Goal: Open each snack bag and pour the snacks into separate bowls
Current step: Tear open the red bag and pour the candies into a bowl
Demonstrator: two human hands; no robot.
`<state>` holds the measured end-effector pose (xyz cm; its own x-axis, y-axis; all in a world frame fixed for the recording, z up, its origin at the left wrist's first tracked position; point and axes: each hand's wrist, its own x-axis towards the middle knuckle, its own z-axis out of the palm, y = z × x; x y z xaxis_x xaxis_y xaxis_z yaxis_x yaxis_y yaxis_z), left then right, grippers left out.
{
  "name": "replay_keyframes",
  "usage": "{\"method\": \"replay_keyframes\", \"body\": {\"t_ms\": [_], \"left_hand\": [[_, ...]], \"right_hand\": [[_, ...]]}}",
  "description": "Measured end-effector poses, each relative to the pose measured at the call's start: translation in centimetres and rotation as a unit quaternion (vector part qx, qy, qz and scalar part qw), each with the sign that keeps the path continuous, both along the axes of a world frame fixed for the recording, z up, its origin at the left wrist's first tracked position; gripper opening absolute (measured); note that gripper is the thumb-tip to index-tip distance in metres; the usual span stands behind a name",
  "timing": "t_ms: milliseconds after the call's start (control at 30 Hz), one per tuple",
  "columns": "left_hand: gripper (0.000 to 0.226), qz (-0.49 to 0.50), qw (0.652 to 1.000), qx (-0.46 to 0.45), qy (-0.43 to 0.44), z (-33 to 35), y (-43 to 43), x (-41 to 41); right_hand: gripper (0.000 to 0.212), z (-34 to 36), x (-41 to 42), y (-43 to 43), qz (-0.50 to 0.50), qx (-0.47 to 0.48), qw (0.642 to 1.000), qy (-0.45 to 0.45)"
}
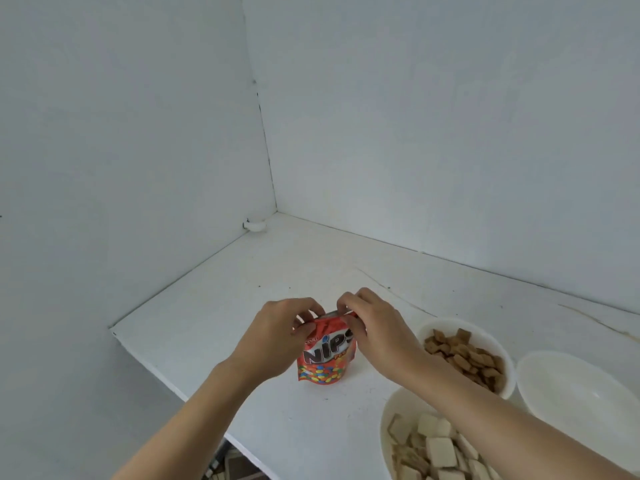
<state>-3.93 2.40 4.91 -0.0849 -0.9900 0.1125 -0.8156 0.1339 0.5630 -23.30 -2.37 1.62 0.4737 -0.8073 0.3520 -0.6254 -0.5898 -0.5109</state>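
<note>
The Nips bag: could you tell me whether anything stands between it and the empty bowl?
Yes. The bowl of brown snacks sits between the Nips bag and the empty bowl. The left hand and right hand pinch its top, so lifting it over looks feasible.

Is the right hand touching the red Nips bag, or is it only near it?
Touching. The head view shows the right hand pinching the top edge of the red Nips bag.

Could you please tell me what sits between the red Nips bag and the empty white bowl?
In the head view, the right hand and the bowl of brown crackers lie between the Nips bag and the empty bowl.
</note>
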Motion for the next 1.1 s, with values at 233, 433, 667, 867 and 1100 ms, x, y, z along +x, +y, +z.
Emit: {"method": "replay_keyframes", "body": {"t_ms": [233,433,667,867,1100], "left_hand": [[0.013,-0.002,0.997,0.067,0.031,-0.5,-1.3,1.6],[0.023,0.037,0.981,0.148,0.124,-0.8,-2.0,1.7],[0.016,0.004,0.967,0.201,0.156,-0.5,-2.8,1.8],[0.011,-0.024,0.935,0.25,0.248,-0.4,-2.6,1.5],[0.005,0.006,0.947,0.21,0.244,-0.2,-2.8,0.7]], "right_hand": [[0.015,-0.7,1.6,0.5,0.008,-0.018,0.999,0.041],[0.014,-1.0,1.5,-0.2,0.069,-0.06,0.996,0.011],[0.017,-1.1,0.9,-1.1,0.147,-0.077,0.986,0.012],[0.018,-1.1,0.8,-1.4,0.198,-0.009,0.98,0.013],[0.022,-0.9,-0.1,-1.6,0.209,-0.003,0.978,0.011]]}}
